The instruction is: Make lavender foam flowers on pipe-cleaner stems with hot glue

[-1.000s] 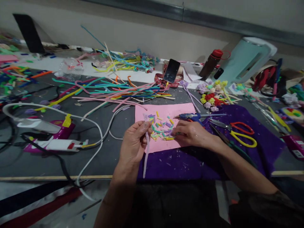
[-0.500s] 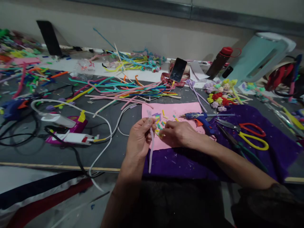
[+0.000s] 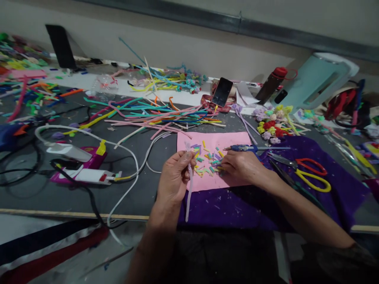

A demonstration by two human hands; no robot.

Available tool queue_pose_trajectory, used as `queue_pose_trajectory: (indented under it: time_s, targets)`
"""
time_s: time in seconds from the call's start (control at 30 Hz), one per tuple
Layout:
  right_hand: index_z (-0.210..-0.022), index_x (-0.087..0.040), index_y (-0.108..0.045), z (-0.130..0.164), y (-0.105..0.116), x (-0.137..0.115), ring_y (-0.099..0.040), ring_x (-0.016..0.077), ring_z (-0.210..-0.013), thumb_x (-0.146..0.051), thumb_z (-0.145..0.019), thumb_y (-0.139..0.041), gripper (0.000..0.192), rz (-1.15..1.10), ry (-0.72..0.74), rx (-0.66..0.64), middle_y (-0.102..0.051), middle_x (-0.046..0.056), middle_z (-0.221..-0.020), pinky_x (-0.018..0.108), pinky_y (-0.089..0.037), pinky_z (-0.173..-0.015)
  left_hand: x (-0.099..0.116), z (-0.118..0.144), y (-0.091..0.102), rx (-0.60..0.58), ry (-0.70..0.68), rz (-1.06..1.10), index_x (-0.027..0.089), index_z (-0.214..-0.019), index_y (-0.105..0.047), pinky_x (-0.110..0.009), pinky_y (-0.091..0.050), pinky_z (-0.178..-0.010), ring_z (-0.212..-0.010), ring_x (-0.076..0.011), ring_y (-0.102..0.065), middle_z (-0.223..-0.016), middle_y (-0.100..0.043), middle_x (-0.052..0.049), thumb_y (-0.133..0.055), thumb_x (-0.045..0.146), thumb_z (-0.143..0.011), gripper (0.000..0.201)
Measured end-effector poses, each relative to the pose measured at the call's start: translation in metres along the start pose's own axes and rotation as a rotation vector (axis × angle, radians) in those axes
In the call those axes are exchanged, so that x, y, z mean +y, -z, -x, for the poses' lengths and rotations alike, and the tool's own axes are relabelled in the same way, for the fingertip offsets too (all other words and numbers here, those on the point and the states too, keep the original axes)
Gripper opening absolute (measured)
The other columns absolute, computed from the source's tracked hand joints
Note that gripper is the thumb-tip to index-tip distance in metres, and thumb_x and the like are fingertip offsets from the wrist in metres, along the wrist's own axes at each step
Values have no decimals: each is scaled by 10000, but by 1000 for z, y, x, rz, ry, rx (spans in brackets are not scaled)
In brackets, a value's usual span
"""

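Observation:
My left hand [image 3: 174, 173] pinches a pale lilac pipe cleaner [image 3: 188, 201], which hangs down past the edge of the pink sheet [image 3: 213, 138]. The top end of the pipe cleaner sticks up above my fingertips. Small cut pieces [image 3: 211, 161] in yellow, teal and lilac lie scattered on the sheet. At their right side, my right hand [image 3: 244, 167] is lowered with fingers curled together; whatever they hold, if anything, is hidden. A blue glue gun [image 3: 241, 148] lies just behind my right hand, partly covered by it.
Scissors [image 3: 314, 179] and dark pliers [image 3: 287, 177] rest on the purple cloth [image 3: 219, 211] at right. Behind are loose pipe cleaners [image 3: 160, 114], a phone [image 3: 222, 91], fuzzy flowers [image 3: 271, 124], a bottle [image 3: 271, 86] and a pitcher [image 3: 319, 85]. Cables and a power strip [image 3: 91, 157] occupy the left.
My right hand has moved right across the pink sheet, uncovering more cut pieces and covering the glue gun's handle. My left hand still pinches the pipe cleaner. The view has shifted slightly.

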State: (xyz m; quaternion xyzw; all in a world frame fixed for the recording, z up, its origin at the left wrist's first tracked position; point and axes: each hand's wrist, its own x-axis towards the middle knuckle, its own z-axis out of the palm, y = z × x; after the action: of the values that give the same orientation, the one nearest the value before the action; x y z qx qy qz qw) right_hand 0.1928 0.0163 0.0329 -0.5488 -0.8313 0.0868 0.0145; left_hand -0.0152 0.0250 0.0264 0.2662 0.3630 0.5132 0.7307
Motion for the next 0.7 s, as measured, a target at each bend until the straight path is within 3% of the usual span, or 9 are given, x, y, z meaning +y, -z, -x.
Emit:
queue_pose_trajectory:
  time_s: [0.17,0.3,0.43,0.53,0.63,0.7]
  targets:
    - [-781,-181,-660,2,3,7,-564,143,-712,-234,-838,-447,227,4,-12,39,-633,49,-747,221,-319,-578,1,1,-2,15,24,-22,137,-668,-562,-106,-223,-315,-350,2,-321,-530,-532,40,-680,260,-618,178]
    - [-821,-175,-658,-5,4,-2,-545,134,-676,-234,-845,-433,234,49,-9,19,-623,58,-781,224,-294,-549,0,1,-2,12,34,-23,140,-663,-562,-105,-218,-313,-351,2,-330,-526,-532,43,-681,261,-626,173]
    - [-863,-187,-661,-6,-1,-11,-535,126,-680,-267,-851,-457,220,-9,112,-78,-608,52,-797,222,-283,-542,-2,0,0,3,18,-24,137,-669,-568,-100,-221,-319,-356,6,-342,-535,-540,40,-670,260,-656,161]
    - [-986,-218,-635,-7,-3,-9,-541,127,-739,-252,-864,-454,220,-112,191,-43,-602,42,-850,216,-301,-574,-2,0,1,-16,15,-26,136,-682,-575,-106,-225,-317,-346,7,-331,-538,-541,41,-669,264,-657,162]
    - [-979,-189,-629,-14,-4,-7,-525,137,-725,-222,-863,-433,230,-49,113,47,-587,59,-844,229,-293,-569,-1,0,1,-21,18,-14,138,-689,-576,-110,-228,-316,-344,4,-329,-539,-543,41,-679,270,-636,175]
    - [-910,-169,-641,-19,-4,-9,-508,141,-694,-203,-835,-452,206,29,87,29,-581,69,-820,239,-269,-545,0,0,1,-14,18,-5,140,-684,-569,-106,-227,-319,-345,6,-323,-537,-542,42,-683,273,-622,186]
